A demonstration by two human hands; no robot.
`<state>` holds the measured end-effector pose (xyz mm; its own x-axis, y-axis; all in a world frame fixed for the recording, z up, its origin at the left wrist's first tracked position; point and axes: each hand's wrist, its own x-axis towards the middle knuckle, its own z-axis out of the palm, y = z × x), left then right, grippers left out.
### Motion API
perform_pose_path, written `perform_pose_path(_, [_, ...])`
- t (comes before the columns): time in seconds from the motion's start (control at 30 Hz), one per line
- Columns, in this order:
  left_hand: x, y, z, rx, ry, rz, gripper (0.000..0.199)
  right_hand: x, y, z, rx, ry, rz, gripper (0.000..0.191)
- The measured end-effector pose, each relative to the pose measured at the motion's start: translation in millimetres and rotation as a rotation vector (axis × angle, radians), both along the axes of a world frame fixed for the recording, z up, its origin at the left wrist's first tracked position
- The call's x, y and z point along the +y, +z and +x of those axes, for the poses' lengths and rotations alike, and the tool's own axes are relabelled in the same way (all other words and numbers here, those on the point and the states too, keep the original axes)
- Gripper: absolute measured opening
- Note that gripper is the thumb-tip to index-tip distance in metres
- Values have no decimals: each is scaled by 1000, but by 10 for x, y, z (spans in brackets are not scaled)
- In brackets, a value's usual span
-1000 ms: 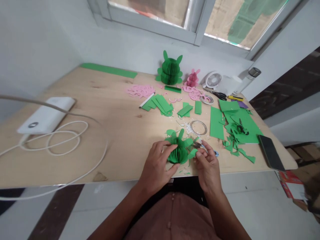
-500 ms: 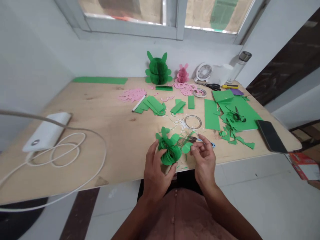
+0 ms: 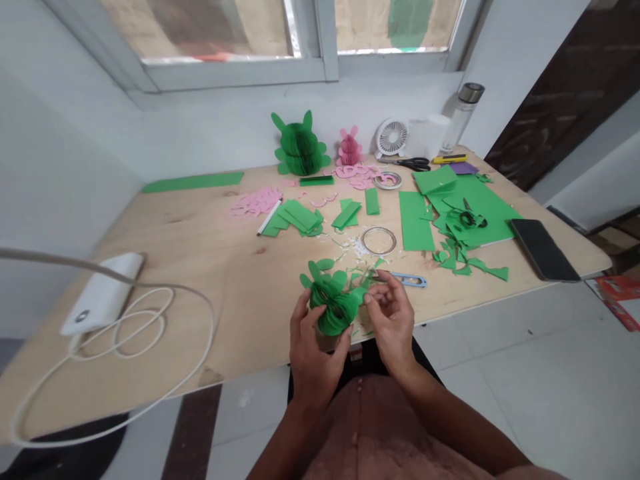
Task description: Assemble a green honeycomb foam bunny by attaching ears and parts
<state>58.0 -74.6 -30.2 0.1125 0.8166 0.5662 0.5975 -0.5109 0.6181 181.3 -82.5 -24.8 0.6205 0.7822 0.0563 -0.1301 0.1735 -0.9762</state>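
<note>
Near the table's front edge, my left hand (image 3: 316,353) grips a green folded-paper figure (image 3: 336,313) with rounded ears and petal-like pieces. My right hand (image 3: 393,317) pinches a small green paper piece (image 3: 359,295) against the figure's right side. Just beyond my right fingers lies a blue-handled tool (image 3: 410,280), partly hidden by them. Thin green scraps are scattered around it, and a ring of tape (image 3: 379,241) lies farther back.
A large green paper figure (image 3: 301,150) and a small pink one (image 3: 349,148) stand by the wall, beside a white fan (image 3: 392,138). A black phone (image 3: 544,250) lies right; a white power bank (image 3: 103,293) with a looped cable lies left.
My right hand has brought the small green piece leftward, up to the figure's side. My left hand still holds the figure. The view has shifted slightly.
</note>
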Motion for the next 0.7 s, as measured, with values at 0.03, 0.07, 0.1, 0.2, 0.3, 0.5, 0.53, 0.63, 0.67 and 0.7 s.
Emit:
perform_pose_path(0.03, [-1, -2, 1, 2, 0, 4, 43, -5, 6, -8, 2, 3, -4, 42])
perform_pose_path(0.07, [-2, -4, 1, 4, 1, 8, 43, -9, 13, -16, 4, 7, -10, 42])
perform_pose_path(0.1, [-4, -6, 2, 5, 2, 11, 43, -13, 22, -22, 7, 8, -15, 43])
perform_pose_path(0.2, [-10, -7, 4, 6, 1, 12, 42, -18, 47, -32, 19, 9, -29, 43])
perform_pose_path(0.3, [-19, -2, 7, 11, 0, -4, 41, -17, 66, -32, 29, 9, -36, 43])
perform_pose_path(0.5, [-27, -1, 5, 23, 8, -16, 41, -16, 65, -29, 43, 7, -45, 42])
perform_pose_path(0.53, [-27, -2, 2, 26, 7, -17, 41, -17, 64, -30, 49, 8, -46, 42])
perform_pose_path(0.63, [-27, -7, -5, 35, 0, -23, 42, -21, 64, -35, 74, 14, -40, 42])
perform_pose_path(0.67, [-27, -9, -6, 37, -3, -25, 42, -22, 65, -38, 84, 19, -38, 42])
perform_pose_path(0.7, [-27, -10, -7, 38, -4, -25, 41, -23, 65, -41, 92, 24, -37, 42])
